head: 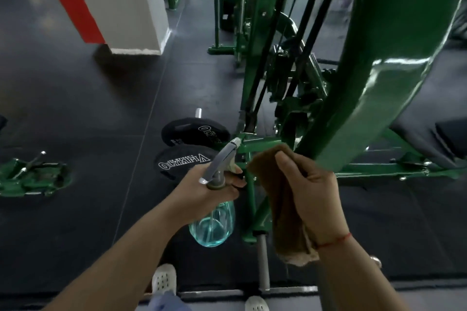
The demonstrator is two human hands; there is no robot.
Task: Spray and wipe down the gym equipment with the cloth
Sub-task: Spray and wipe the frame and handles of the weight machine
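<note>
My left hand [209,189] grips the neck of a clear blue spray bottle [214,225] with a grey trigger head, its nozzle aimed up and to the right toward the machine. My right hand [308,192] holds a folded brown cloth [280,209], whose top edge sits just below a thick green beam [394,58] of the gym machine. The cloth hangs down past my wrist. The machine's lower green frame [255,149] runs behind both hands.
Two black Olympia weight plates [184,156] lie on the dark rubber floor left of the frame. A grey peg [262,260] sticks out of the frame near my feet. A white and red pillar [113,0] stands at the back left. More green machines stand behind.
</note>
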